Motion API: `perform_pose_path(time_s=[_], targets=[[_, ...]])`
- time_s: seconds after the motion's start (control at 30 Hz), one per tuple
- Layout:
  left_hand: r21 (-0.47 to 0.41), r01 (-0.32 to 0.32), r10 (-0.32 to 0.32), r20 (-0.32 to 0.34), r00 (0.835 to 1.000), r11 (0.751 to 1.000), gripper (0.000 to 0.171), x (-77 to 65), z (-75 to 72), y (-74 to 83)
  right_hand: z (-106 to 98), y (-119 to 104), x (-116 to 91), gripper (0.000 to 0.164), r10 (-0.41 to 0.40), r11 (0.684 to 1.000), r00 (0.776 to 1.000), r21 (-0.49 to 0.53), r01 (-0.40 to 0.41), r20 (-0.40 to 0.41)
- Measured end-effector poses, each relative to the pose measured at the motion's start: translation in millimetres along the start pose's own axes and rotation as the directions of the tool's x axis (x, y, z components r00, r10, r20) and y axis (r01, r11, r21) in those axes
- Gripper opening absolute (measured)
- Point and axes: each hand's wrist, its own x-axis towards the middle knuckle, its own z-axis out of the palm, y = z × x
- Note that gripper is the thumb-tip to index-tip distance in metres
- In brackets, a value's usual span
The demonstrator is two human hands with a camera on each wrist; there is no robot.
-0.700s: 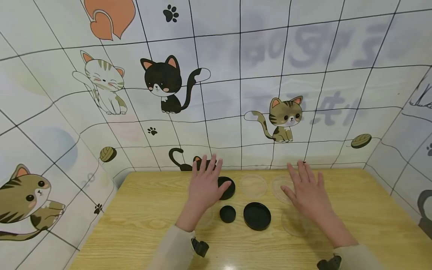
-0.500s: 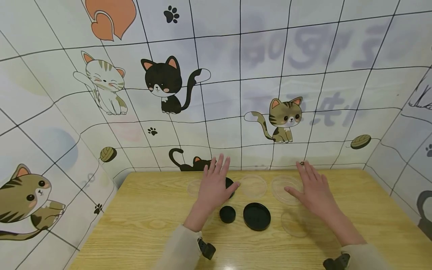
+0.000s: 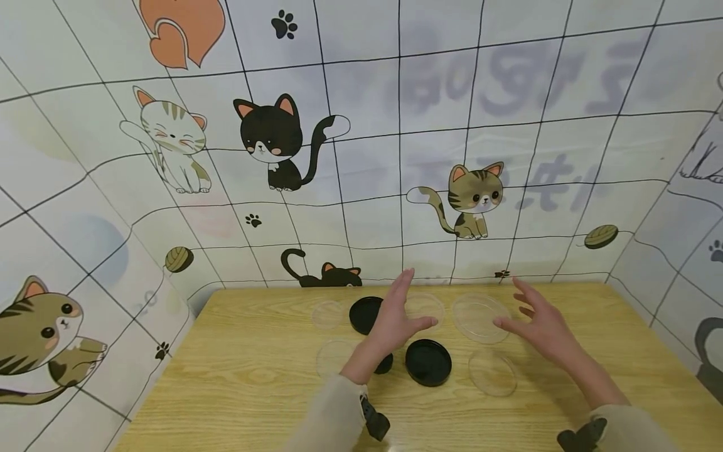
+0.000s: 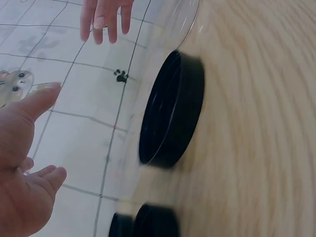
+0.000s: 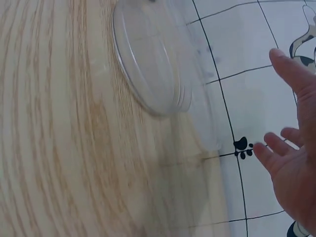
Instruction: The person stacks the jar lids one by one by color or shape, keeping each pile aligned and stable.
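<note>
My left hand point(image 3: 395, 323) hovers above the table, fingers extended and thumb apart, holding nothing. In the head view it overlaps the edge of a large black round lid point(image 3: 363, 314) and a small black round lid point(image 3: 386, 365). Just right of its wrist lies a shallow black round dish point(image 3: 428, 363) with a raised rim, close up in the left wrist view. My right hand point(image 3: 541, 325), also holding nothing, has its fingers slightly bent and its thumb spread. Its thumb tip overlaps a clear round dish point(image 3: 480, 319); nearer me is another clear round piece point(image 3: 492, 373).
More thin clear round pieces lie on the left, one at the back point(image 3: 327, 314) and one nearer point(image 3: 334, 356); another point(image 3: 429, 309) sits at the back middle. The wooden table point(image 3: 237, 376) ends against a white cloth wall point(image 3: 373, 213) printed with cats and grid lines.
My left hand has moved right, uncovering the large black lid and the left clear pieces. My right hand has shifted slightly right. Both hands have turned from palms down to palms facing each other.
</note>
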Motion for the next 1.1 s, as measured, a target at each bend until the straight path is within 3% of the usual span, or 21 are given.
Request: perform_pose_path(time_s=[0.1,0.23,0.43,0.57,0.8,0.93,1.1], targets=[[-0.152,0.040,-0.038,0.018,0.999,0.988,0.098,2.8,12.7,-0.8,0.1,5.7,-1.2,0.101,0.002,0.998,1.000,0.060,-0.003,0.016],[-0.315,0.138,-0.129,0.049,0.990,0.939,0.096,6.0,28.7,-6.3,2.1,12.1,-1.3,0.100,0.018,0.995,0.999,0.096,-0.022,0.037],[-0.403,0.227,-0.216,0.073,0.974,0.887,0.092,16.9,46.8,-14.1,2.2,26.3,2.5,0.094,0.044,0.993,0.997,0.104,-0.050,0.062],[-0.413,0.264,-0.244,0.101,0.964,0.871,0.090,24.6,57.5,-13.2,-0.3,35.5,4.2,0.087,0.045,0.994,0.995,0.098,-0.053,0.087],[-0.333,0.272,-0.247,0.116,0.962,0.903,0.087,31.6,68.4,-6.9,-0.7,43.4,4.0,0.077,0.024,0.996,0.993,0.081,-0.033,0.112],[-0.296,0.278,-0.248,0.137,0.959,0.914,0.087,33.8,72.0,-4.1,-1.3,47.7,5.2,0.080,0.018,0.995,0.992,0.099,-0.031,0.124],[-0.180,0.265,-0.238,0.158,0.958,0.947,0.086,38.0,76.1,0.4,-1.9,50.0,6.0,0.085,0.045,0.989,0.987,0.130,-0.065,0.154]])
